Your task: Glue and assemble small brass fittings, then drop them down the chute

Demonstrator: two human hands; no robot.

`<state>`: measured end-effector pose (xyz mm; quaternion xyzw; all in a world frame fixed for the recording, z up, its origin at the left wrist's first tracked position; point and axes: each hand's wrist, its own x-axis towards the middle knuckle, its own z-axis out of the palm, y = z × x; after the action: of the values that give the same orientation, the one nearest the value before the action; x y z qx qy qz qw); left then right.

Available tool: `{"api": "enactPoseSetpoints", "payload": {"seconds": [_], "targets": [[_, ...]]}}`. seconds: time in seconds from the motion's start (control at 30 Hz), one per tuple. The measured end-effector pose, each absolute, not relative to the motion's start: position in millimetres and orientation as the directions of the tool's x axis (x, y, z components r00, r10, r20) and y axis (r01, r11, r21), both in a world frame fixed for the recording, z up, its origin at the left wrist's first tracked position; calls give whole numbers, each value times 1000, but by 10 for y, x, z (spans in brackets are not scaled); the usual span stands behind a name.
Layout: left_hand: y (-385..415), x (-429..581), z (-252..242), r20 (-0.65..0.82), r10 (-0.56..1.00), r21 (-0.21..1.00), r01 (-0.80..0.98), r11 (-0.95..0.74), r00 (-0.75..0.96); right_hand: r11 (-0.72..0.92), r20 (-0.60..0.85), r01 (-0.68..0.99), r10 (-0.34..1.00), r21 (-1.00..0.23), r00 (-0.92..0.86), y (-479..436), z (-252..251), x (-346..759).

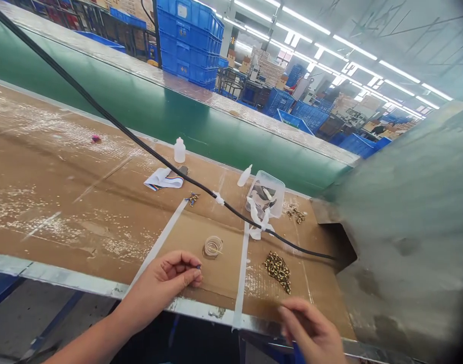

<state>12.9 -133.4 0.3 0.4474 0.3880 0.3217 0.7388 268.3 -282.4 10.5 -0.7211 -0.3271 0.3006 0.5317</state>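
Note:
My left hand [174, 275] is over the front of the cardboard-covered bench, thumb and fingertips pinched on a small dark blue piece [198, 267]. Most of that piece is hidden by the fingers. Lower right, my right hand [310, 326] is at the bench's front edge, fingers curled and thumb close to the index finger; whether anything is between them is too blurred to see. Just beyond it lies a pile of small black-and-gold parts [278, 272]. A small round clear dish [213, 246] with a thin stick in it sits beyond my left hand.
A black cable [159, 156] with white ties crosses above the bench. Behind it stand a clear plastic box [277, 202], white bottles [180, 150] and a striped ribbon [164, 179]. More small parts [192, 199] lie nearby. A metal panel [406, 242] rises at right; a green conveyor [201, 121] runs behind.

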Motion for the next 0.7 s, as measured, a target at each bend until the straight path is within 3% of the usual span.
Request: {"api": "enactPoseSetpoints", "payload": {"seconds": [0.07, 0.13, 0.27, 0.7], "targets": [[-1332, 124, 3, -271, 823, 913, -138, 384, 499, -191, -83, 238, 912, -952, 401, -2540, 54, 2478], [-1325, 122, 5, -250, 823, 922, -134, 363, 510, -97, 30, 369, 945, -924, 325, -2241, 43, 2295], [-1300, 122, 3, -232, 820, 929, -131, 346, 523, 10, 182, 515, 941, -857, 284, -1912, 87, 2039], [-1192, 178, -43, -231, 880, 958, -62, 281, 416, 61, 265, 572, 922, -818, 281, -1744, 41, 1937]]}}
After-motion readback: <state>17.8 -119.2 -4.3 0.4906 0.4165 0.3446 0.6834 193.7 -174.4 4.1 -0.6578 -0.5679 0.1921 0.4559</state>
